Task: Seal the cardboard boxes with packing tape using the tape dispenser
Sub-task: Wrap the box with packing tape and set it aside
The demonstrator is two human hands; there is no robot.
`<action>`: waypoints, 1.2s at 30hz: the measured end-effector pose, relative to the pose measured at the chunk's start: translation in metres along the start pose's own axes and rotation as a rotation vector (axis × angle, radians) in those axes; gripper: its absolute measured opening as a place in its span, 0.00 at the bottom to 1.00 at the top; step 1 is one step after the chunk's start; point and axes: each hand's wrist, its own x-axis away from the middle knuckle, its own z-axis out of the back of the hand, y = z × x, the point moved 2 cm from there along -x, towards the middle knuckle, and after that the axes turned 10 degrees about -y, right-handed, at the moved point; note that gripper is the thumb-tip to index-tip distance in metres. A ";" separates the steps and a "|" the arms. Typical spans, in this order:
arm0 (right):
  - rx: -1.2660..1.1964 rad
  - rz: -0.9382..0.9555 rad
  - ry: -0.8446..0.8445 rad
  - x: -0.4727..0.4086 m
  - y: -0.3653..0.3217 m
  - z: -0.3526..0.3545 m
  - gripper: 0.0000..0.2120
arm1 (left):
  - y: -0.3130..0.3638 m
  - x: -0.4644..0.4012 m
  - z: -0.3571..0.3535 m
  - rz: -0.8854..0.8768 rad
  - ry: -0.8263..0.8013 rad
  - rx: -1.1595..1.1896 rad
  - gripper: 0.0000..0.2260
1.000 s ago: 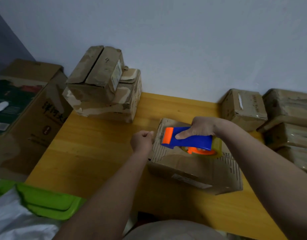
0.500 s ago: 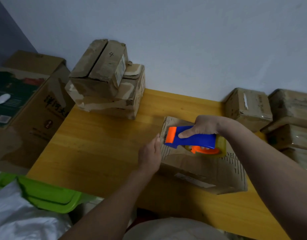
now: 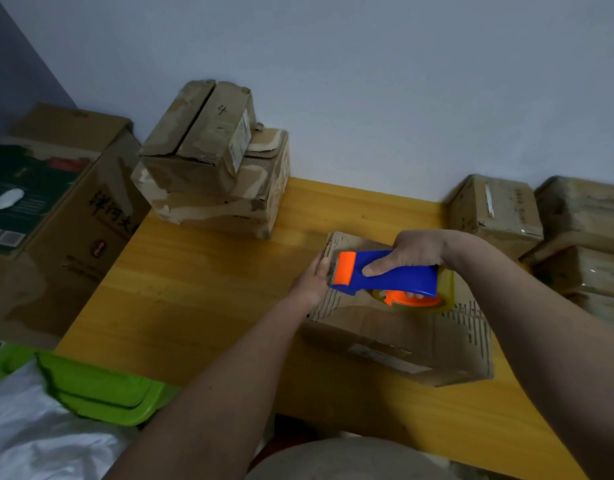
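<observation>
Yellow wooden table (image 3: 201, 299) against pale wall. Cardboard box (image 3: 395, 334) lies centre-right. Right hand (image 3: 411, 252) wraps handle of tape dispenser (image 3: 385, 275), cutter end at box's left edge. Left hand (image 3: 314, 278), fingers straight, braces that edge, likely steadying box.

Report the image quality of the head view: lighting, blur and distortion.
Head view: dim, flat light, with soft shadow under the box on the table; wide-angle bending at the edges; the tape dispenser and right hand are fairly sharp; the green bin is smeared.
</observation>
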 end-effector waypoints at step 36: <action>0.086 -0.124 0.124 0.043 0.094 0.023 0.38 | 0.011 0.020 -0.039 -0.224 0.161 -1.209 0.37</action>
